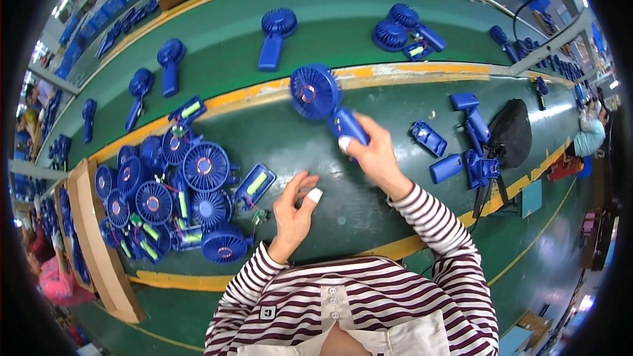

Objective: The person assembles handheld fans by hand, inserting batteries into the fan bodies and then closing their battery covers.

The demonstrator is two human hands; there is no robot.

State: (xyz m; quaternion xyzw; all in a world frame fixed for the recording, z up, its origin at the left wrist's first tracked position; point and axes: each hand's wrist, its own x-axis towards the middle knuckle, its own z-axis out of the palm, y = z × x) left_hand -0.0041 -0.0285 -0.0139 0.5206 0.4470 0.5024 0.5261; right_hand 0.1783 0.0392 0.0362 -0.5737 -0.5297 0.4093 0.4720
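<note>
A blue handheld fan [315,91] is gripped by its handle in my right hand [374,151], its round head pointing up and left over the bench's far edge. My left hand [295,209] hovers above the green bench with nothing in it, fingers curved and apart from the thumb. White coverings sit on both thumbs. Just left of that hand lies an opened handle half [254,186] with a yellow-green battery inside. Beyond it is a heap of unfinished blue fans [155,202], some showing batteries and small circuit boards.
On the right of the bench lie loose blue handle shells [446,168] and a black mesh bag [512,133]. A green conveyor belt [221,46] carries several fans [279,23] behind an orange-yellow edge. A cardboard box [99,237] stands left. A person [591,128] sits far right.
</note>
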